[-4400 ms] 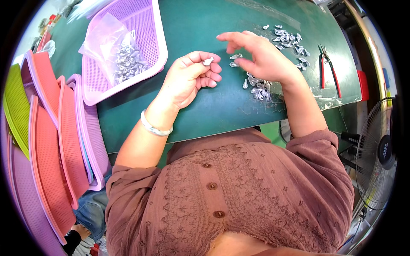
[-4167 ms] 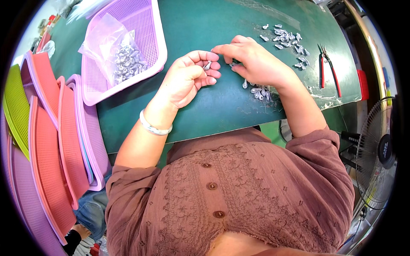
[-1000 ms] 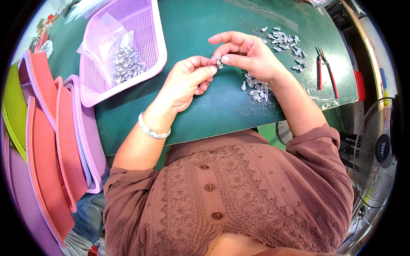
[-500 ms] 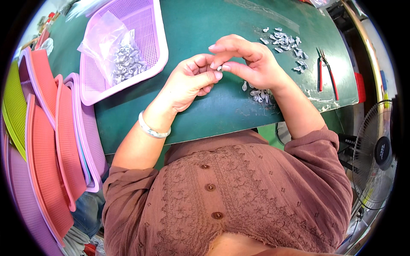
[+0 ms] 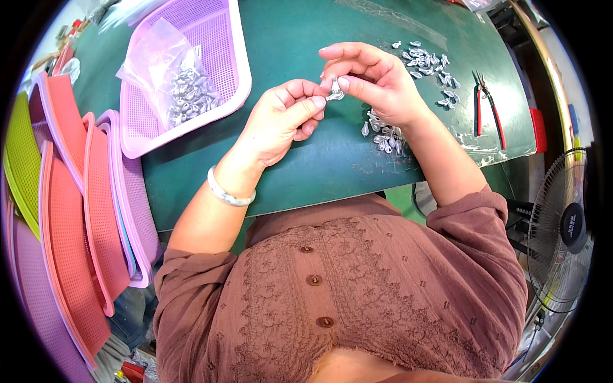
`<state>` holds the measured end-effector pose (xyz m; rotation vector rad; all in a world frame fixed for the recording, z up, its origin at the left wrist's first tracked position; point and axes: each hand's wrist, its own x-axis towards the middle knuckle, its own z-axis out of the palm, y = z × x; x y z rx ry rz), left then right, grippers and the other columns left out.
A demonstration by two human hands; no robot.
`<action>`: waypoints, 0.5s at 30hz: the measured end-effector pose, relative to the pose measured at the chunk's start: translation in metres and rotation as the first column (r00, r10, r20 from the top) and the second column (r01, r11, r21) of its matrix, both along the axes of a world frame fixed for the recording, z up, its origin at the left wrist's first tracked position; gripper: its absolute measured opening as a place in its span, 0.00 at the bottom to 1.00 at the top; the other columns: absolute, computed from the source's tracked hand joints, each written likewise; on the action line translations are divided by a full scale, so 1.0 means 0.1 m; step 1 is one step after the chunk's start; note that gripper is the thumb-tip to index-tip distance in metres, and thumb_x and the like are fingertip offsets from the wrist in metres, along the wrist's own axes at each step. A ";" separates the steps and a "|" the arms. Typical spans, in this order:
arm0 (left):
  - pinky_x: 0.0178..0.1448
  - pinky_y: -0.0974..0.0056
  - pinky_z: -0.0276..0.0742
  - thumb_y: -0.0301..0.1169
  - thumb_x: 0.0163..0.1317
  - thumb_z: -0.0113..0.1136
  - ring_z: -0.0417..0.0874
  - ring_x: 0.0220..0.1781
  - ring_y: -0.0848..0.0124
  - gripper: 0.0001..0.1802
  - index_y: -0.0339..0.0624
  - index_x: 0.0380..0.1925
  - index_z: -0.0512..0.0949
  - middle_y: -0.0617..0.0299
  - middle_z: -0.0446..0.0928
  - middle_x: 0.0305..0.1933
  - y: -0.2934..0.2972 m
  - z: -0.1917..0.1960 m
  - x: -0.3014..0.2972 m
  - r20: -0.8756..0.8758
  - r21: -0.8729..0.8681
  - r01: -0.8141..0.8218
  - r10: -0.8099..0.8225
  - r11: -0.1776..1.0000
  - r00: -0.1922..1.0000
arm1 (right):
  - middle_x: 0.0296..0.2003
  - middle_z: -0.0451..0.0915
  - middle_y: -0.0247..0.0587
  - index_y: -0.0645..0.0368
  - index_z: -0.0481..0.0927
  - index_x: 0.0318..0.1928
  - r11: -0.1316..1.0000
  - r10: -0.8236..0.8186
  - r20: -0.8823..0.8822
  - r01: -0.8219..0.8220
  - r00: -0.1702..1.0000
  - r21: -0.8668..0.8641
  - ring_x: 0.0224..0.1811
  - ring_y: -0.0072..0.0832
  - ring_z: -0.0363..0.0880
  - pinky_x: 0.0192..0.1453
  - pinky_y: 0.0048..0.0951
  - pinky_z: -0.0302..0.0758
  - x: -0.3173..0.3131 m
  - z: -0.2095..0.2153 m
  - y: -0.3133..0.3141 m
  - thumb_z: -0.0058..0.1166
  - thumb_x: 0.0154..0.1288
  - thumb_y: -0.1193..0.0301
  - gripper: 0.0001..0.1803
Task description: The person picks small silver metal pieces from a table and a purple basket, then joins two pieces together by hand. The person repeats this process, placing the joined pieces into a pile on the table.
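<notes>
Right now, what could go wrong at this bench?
1. The small grey piece (maybe two; can't tell) sits at the fingertips of the left hand and right hand, so it could slip.
2. The loose pile lies close by the right wrist; a sweep of that arm might scatter it.
3. The red-handled pliers lie with handle ends near the table edge; a bump could knock them off.

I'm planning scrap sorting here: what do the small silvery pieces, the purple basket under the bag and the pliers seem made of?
Silvery pieces: probably metal, shiny grey with bright glints, though coated plastic could look similar.
Purple basket: likely moulded plastic, smooth-rimmed and evenly perforated.
Pliers: grey, metal-looking jaws; the red handles seem plastic- or rubber-coated, judging by their solid colour.
</notes>
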<state>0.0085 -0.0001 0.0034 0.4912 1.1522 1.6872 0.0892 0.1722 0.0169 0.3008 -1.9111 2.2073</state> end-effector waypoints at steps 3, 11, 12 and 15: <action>0.20 0.80 0.55 0.28 0.60 0.54 0.65 0.20 0.82 0.07 0.40 0.38 0.74 0.67 0.70 0.26 0.01 0.01 0.01 0.012 -0.013 -0.006 0.006 1.000 1.000 | 0.36 0.78 0.37 0.65 0.68 0.53 0.999 0.010 0.062 -0.012 0.998 0.042 0.41 0.21 0.74 0.49 0.22 0.70 0.00 0.00 0.01 0.48 0.60 0.80 0.19; 0.20 0.80 0.54 0.29 0.60 0.54 0.65 0.19 0.83 0.05 0.41 0.35 0.75 0.69 0.70 0.24 0.01 -0.01 0.01 -0.026 -0.052 -0.027 0.026 0.998 0.999 | 0.34 0.78 0.35 0.64 0.72 0.49 0.999 -0.034 0.070 0.031 0.997 0.033 0.39 0.18 0.75 0.46 0.21 0.72 -0.01 -0.03 -0.06 0.49 0.59 0.79 0.16; 0.20 0.80 0.54 0.29 0.60 0.54 0.65 0.19 0.83 0.05 0.41 0.35 0.75 0.69 0.70 0.24 0.01 -0.01 0.00 -0.023 -0.052 -0.025 0.023 0.998 0.999 | 0.33 0.78 0.35 0.64 0.74 0.48 0.999 -0.043 0.058 0.042 0.997 0.025 0.38 0.18 0.75 0.46 0.20 0.72 -0.01 -0.04 -0.06 0.50 0.59 0.79 0.15; 0.20 0.80 0.54 0.30 0.61 0.54 0.65 0.19 0.83 0.05 0.42 0.34 0.75 0.69 0.70 0.24 0.01 -0.01 0.00 -0.018 -0.054 -0.019 0.018 0.998 1.000 | 0.33 0.78 0.35 0.64 0.76 0.43 0.997 -0.062 0.063 0.059 0.996 0.052 0.38 0.18 0.75 0.45 0.20 0.72 -0.01 -0.04 -0.03 0.51 0.58 0.79 0.11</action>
